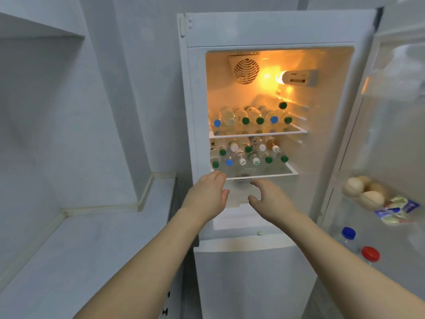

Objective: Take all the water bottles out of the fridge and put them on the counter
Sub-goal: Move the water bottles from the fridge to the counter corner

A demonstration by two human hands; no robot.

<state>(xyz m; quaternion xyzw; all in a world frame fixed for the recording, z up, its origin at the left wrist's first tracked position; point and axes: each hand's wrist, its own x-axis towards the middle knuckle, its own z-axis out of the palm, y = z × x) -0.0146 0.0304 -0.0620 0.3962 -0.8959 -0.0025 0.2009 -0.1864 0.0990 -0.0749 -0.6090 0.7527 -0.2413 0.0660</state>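
The white fridge [253,31] stands open with its inside lit. Several clear water bottles [253,116] lie on the upper glass shelf, caps green and blue toward me. More bottles [248,155] with green, white and blue caps lie stacked on the lower shelf [292,172]. Both my arms reach toward the lower shelf. My left hand [207,194] is just below its front left edge, fingers straight, holding nothing. My right hand [269,198] is below the shelf's middle, fingers loosely spread, empty. The pale counter [87,245] runs along the left of the fridge.
The open fridge door [391,139] is at the right; its racks hold eggs [363,189], packets, and two bottles with a blue cap [348,233] and a red cap [370,253]. A closed lower fridge compartment [253,279] is beneath my arms. A wall shelf [39,26] hangs upper left.
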